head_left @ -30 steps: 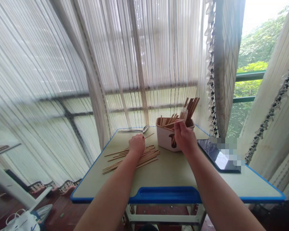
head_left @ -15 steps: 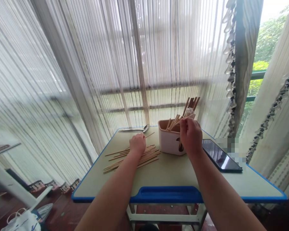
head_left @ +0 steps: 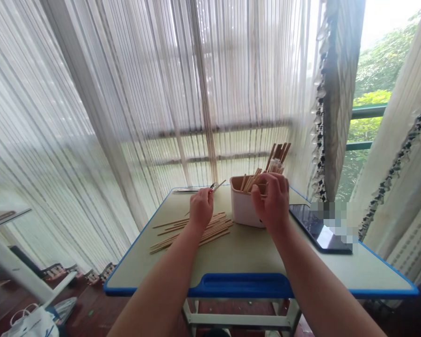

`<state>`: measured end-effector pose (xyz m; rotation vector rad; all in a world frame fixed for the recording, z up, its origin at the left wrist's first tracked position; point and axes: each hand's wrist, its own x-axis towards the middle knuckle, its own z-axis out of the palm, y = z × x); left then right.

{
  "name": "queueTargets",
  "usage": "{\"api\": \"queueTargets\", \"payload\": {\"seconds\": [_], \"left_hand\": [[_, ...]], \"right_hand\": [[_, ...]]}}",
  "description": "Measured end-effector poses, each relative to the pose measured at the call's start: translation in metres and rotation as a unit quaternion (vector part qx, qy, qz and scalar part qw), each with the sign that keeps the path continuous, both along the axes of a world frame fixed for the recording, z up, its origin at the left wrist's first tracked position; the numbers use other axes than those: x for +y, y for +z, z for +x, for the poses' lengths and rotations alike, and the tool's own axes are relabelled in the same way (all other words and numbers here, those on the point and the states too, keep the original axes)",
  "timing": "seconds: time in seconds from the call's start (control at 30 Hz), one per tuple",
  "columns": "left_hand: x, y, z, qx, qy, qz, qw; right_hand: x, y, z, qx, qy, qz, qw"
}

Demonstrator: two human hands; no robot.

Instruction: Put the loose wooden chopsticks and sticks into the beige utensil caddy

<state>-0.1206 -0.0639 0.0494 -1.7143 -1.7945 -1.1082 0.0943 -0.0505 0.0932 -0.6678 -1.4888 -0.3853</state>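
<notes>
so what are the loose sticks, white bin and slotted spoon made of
Loose sticks: probably wood or bamboo, matte, given their pale tan colour. White bin: likely smooth plastic, with a rounded, moulded-looking shape. Slotted spoon: apparently polished metal, from its silvery shine.

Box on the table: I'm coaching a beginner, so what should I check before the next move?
1. Box standing upright on the table: ok.
2. Left hand gripping a stick: ok.
3. Right hand open at the box, thumb and fingers parted: ok.
4. Box contents fully visible: not ok, the right hand covers part.
5. Loose sticks lined up evenly: not ok, ends are staggered.
6. Number of sticks in the box: cannot tell.
</notes>
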Motion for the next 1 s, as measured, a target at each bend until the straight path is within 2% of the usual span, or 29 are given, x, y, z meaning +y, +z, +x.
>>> {"api": "queueTargets", "payload": {"seconds": [0.1, 0.17, 0.23, 0.3, 0.4, 0.6, 0.7, 0.87, 0.93, 1.0], "left_hand": [[-0.002, -0.001, 0.001, 0.014, -0.037, 0.100, 0.994], [-0.004, -0.001, 0.003, 0.031, -0.063, 0.156, 0.985], [-0.007, 0.000, 0.006, 0.048, -0.086, 0.193, 0.976], [-0.011, 0.002, 0.009, 0.064, -0.106, 0.212, 0.969], [-0.015, 0.004, 0.012, 0.088, -0.134, 0.210, 0.964], [-0.020, 0.006, 0.017, 0.112, -0.163, 0.177, 0.964], [-0.019, 0.008, 0.017, 0.115, -0.151, 0.164, 0.968], [-0.012, 0.007, 0.012, 0.123, -0.093, 0.120, 0.981], [-0.010, 0.005, 0.011, 0.130, -0.095, 0.096, 0.982], [-0.010, 0.004, 0.012, 0.138, -0.105, 0.078, 0.982]], "right_hand": [[-0.014, 0.000, -0.002, -0.059, 0.112, -0.006, 0.992], [-0.022, 0.000, -0.004, -0.114, 0.199, -0.076, 0.970], [-0.026, 0.000, -0.007, -0.135, 0.230, -0.151, 0.952], [-0.025, -0.001, -0.010, -0.111, 0.211, -0.197, 0.951], [-0.018, -0.001, -0.011, -0.046, 0.188, -0.224, 0.955], [-0.015, -0.001, -0.014, -0.036, 0.239, -0.227, 0.944], [-0.016, -0.001, -0.014, 0.004, 0.229, -0.203, 0.952], [-0.012, 0.000, -0.006, 0.153, 0.171, -0.141, 0.963], [-0.011, 0.001, -0.004, 0.169, 0.171, -0.142, 0.960], [-0.010, 0.003, -0.004, 0.137, 0.200, -0.156, 0.957]]}}
